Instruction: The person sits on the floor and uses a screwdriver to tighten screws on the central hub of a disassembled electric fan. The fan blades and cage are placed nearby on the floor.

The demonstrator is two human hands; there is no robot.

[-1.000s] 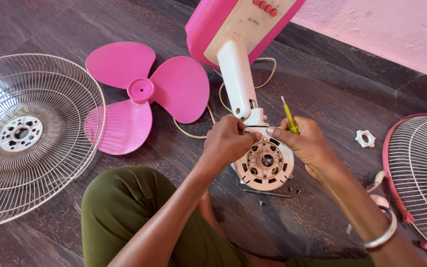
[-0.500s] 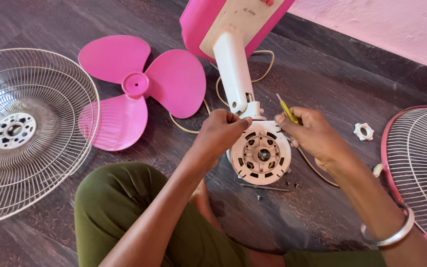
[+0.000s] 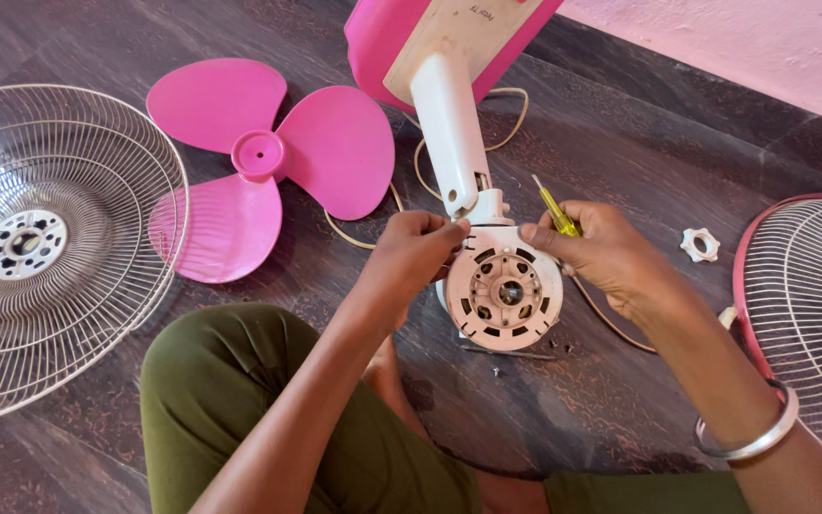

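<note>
A white fan motor housing (image 3: 504,287) lies face up on the dark floor, joined to a white neck (image 3: 451,133) and a pink base (image 3: 401,38). My left hand (image 3: 418,255) pinches the housing's upper left rim with closed fingers. On the housing's upper right edge rests my right hand (image 3: 599,252), which also holds a yellow-handled screwdriver (image 3: 557,210) pointing up and away. A silver bangle (image 3: 752,440) circles my right wrist.
A pink three-blade fan blade (image 3: 268,157) lies to the left of the motor. A wire grille (image 3: 45,243) sits at far left, and a pink-rimmed grille (image 3: 806,305) at right. A white plastic nut (image 3: 699,245), a cream cord (image 3: 497,105) and small screws (image 3: 499,369) lie nearby.
The view has shifted slightly. My left hand has slid up onto the housing's upper left rim, and my right hand has lowered a little with the screwdriver.
</note>
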